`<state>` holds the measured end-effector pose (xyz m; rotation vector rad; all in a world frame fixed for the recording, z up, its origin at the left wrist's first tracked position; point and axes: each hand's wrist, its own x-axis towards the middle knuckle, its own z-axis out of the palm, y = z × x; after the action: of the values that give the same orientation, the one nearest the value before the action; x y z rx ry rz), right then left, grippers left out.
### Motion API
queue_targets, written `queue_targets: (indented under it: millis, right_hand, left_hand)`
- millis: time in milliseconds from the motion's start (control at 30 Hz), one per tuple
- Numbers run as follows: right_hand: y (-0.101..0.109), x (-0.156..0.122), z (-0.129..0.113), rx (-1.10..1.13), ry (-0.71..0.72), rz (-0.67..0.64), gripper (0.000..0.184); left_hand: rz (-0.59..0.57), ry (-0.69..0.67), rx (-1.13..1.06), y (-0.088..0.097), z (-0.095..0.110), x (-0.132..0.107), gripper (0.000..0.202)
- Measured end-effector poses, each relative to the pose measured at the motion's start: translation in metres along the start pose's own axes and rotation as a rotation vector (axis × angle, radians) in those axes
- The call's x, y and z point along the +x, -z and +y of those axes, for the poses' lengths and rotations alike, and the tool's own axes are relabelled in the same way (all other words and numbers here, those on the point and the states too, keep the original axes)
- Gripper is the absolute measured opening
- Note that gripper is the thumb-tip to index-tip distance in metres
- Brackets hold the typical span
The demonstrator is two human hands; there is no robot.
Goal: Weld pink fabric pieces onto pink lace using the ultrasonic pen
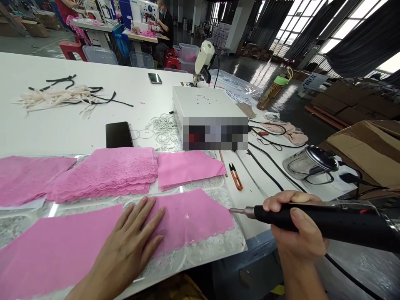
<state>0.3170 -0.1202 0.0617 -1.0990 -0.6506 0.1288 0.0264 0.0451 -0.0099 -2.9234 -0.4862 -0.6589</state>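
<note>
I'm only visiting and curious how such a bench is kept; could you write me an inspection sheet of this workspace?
Surface: white table, glossy patterned sheet along the near edge.
Job's things: pink fabric pieces; black handheld tool, its metal tip by one piece's right corner, contact unclear.
Clutter: orange-handled snips, cord loops, cream and black strips, lidded glass mug.
Hands: left hand flat on the fabric; right hand gripping the tool.
Cables: black cables beside the pale box.
Surroundings: sewing machines, red stools, a person at one machine.

Bottle [271, 92] beyond lidded glass mug [308, 161].
</note>
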Motion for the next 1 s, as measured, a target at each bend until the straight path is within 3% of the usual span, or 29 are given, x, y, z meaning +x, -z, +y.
queue_targets:
  millis: [300, 667, 1000]
  right_hand:
    - [-0.0016, 0.0016, -0.0009, 0.006, 0.001, 0.027, 0.015]
    - [-0.0040, 0.0024, 0.0008, 0.003, 0.011, -0.053, 0.011]
    - [0.0036, -0.0037, -0.0069, 0.009, -0.010, -0.004, 0.015]
  left_hand:
    - [-0.001, 0.000, 0.007, 0.0000, -0.0002, -0.0008, 0.046]
    - [0.003, -0.004, -0.014, 0.0007, -0.0011, -0.0005, 0.046]
    - [-0.007, 0.000, -0.007, -0.0006, -0.0015, -0.0011, 0.048]
